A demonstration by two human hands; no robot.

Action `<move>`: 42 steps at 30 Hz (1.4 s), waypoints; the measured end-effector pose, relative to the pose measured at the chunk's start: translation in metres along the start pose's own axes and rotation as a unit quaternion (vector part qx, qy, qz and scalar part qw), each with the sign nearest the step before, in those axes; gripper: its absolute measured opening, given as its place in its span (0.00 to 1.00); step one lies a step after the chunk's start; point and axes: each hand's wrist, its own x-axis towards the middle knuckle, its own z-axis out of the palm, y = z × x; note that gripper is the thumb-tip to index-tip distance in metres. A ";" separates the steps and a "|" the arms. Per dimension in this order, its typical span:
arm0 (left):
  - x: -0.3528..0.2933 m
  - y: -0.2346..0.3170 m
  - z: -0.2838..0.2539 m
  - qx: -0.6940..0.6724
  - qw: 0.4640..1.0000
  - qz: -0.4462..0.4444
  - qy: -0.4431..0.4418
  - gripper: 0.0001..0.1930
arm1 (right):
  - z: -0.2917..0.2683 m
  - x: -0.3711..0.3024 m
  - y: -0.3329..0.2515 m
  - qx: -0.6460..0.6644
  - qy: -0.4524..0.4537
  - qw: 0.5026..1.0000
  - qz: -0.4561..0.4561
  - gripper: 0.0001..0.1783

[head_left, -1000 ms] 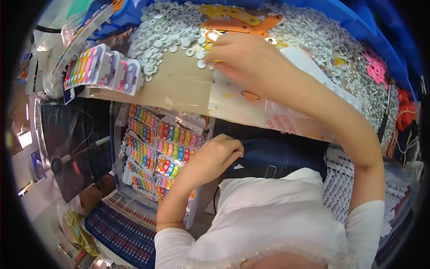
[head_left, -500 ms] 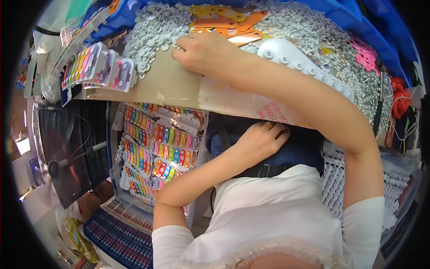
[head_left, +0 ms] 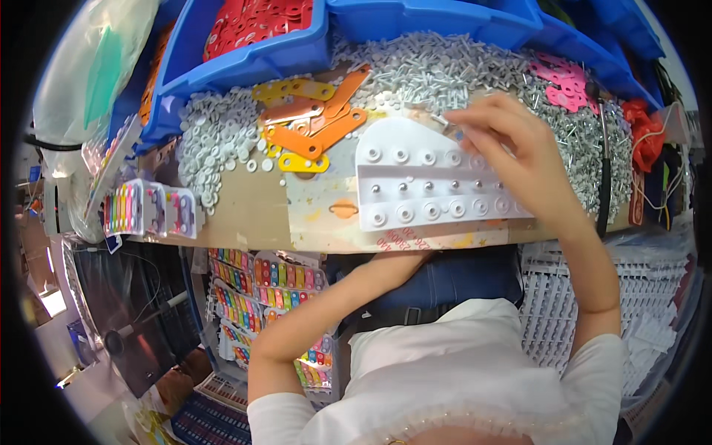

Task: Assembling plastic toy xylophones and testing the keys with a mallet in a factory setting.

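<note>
A white plastic toy xylophone base (head_left: 378,174) lies on the table in front of me. White washers sit along its upper and lower rows, with metal balls or pin heads in the middle row. Over its right end reaches my right hand (head_left: 512,137), thumb and fingers pinched. At their tips a small white pin (head_left: 439,119) shows, just short of the heap of white pins (head_left: 437,67). My left hand (head_left: 408,263) rests low in my lap, mostly beneath the table edge, its fingers hidden.
Loose white washers (head_left: 219,137) lie at the left, beside orange (head_left: 319,133) and yellow bars (head_left: 304,163). Blue bins (head_left: 252,63) line the back, one holding red parts (head_left: 256,30). Finished toy xylophones (head_left: 148,211) stand at the left edge. Pink pieces (head_left: 561,81) lie far right.
My right hand has moved from the washers on the left to the right end of the white base. My left hand has slipped under the table edge. The view has shifted, showing more bins.
</note>
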 end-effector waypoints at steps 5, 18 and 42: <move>-0.038 0.041 -0.055 -0.136 0.987 -0.061 0.054 0.10 | -0.024 -0.043 0.012 -0.041 0.097 0.989 0.102 0.07; 0.049 0.078 -0.129 0.002 0.988 0.086 0.130 0.18 | -0.025 -0.071 0.010 -0.106 0.005 0.991 0.084 0.05; 0.049 0.062 -0.131 0.201 0.942 0.248 0.101 0.17 | 0.001 -0.086 0.027 -0.321 0.073 0.929 -0.168 0.17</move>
